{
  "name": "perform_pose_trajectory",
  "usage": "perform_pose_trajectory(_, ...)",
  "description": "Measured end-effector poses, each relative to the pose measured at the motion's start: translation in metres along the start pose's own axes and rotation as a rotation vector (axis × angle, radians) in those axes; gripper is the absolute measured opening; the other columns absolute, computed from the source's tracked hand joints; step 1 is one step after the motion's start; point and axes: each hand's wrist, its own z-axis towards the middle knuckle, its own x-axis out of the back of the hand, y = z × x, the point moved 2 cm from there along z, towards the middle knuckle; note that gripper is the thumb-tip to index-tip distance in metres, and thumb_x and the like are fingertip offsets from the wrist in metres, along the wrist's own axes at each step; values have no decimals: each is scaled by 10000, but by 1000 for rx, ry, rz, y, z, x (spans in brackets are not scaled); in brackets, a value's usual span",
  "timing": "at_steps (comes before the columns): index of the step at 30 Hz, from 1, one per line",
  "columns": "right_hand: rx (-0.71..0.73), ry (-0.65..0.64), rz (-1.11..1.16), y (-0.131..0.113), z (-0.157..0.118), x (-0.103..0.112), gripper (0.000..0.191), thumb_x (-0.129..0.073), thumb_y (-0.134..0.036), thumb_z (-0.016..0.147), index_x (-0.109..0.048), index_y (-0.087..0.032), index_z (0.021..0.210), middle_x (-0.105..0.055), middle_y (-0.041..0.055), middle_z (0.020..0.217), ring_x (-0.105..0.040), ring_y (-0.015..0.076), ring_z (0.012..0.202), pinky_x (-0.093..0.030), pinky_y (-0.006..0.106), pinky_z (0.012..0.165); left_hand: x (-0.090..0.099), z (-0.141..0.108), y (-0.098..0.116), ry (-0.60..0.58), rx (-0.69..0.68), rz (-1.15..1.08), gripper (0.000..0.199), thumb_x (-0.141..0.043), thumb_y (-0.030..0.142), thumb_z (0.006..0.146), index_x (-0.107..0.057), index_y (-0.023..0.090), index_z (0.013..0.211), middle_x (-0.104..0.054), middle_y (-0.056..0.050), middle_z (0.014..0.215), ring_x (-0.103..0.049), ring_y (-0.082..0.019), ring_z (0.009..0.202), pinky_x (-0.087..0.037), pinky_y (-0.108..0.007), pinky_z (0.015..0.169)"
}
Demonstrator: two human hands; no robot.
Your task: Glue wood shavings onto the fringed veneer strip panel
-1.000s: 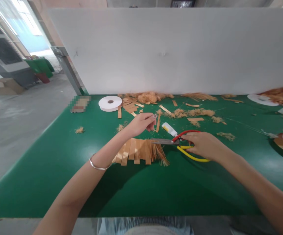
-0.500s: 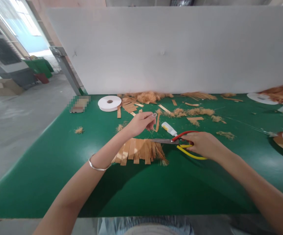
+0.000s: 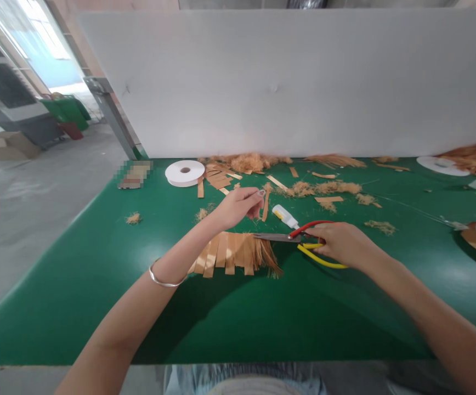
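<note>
Two hands, one pair of scissors, one fringe

One person works at one green counter [image 3: 238, 323]. The right hand [image 3: 340, 238] has its fingers clamped on one pair of scissors [image 3: 277, 237], with one red handle and one yellow; the blade tip lies at the fringe's upper right edge. The one brown fringe [image 3: 233, 252] sits on the counter below the left hand [image 3: 240, 207], its right end frayed; the left forearm covers part of it, so its strips cannot be fully counted. The left hand's fingers are curled in; whether they grip anything cannot be told. One bracelet [image 3: 166, 284] circles that wrist.

One small white bottle [image 3: 286, 216] lies between the hands, just above the scissors. One white spool [image 3: 182, 178] rests farther back. One tuft [image 3: 133, 218] lies alone at the left; the loose scraps [image 3: 251, 163] along the back overlap too much to count.
</note>
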Motion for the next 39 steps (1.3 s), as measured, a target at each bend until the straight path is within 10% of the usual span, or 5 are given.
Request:
perform_pose_trajectory(16, -175, 19, 116, 24, 4, 6, 279, -549, -264, 785, -709, -180, 997, -713, 92, 867, -642, 232, 705, -420, 290, 533, 5, 2, -3, 27, -14, -37, 329, -402, 303, 932, -525, 152, 667, -540, -1, 562, -521, -86, 519, -446, -221, 536)
perform_pose_trajectory(21, -348, -1, 236, 54, 47, 14, 312, -531, -357, 802, -729, -154, 934, -651, 81, 604, -529, 167, 469, -309, 280, 449, 14, 5, -10, 48, -11, -67, 337, -417, 326, 931, -532, 147, 670, -549, -8, 576, -527, -78, 529, -450, -205, 536)
perform_pose_trajectory(27, -333, 50, 344, 64, 114, 17, 356, -588, -397, 750, -709, -167, 992, -707, 96, 792, -630, 225, 705, -395, 272, 552, 23, 7, -12, 85, -29, -133, 321, -442, 331, 925, -531, 152, 673, -550, 7, 544, -523, -73, 494, -430, -195, 500)
perform_pose_trajectory(33, -181, 360, 998, 37, 125, 47, 587, -353, -597, 866, -540, -197, 1253, -608, 131, 1211, -595, 244, 1033, -467, 332, 757, 27, 7, -8, 170, -117, -95, 333, -451, 370, 918, -525, 158, 672, -521, 29, 502, -501, -63, 452, -409, -187, 479)
perform_pose_trajectory(39, 123, 355, 1421, -22, 105, 85, 831, -17, -737, 818, -445, -251, 1339, -581, 7, 624, -519, 150, 514, -419, 305, 573, 24, 7, -14, 116, -18, -72, 322, -444, 381, 916, -532, 157, 703, -529, 25, 523, -508, -67, 468, -422, -188, 494)
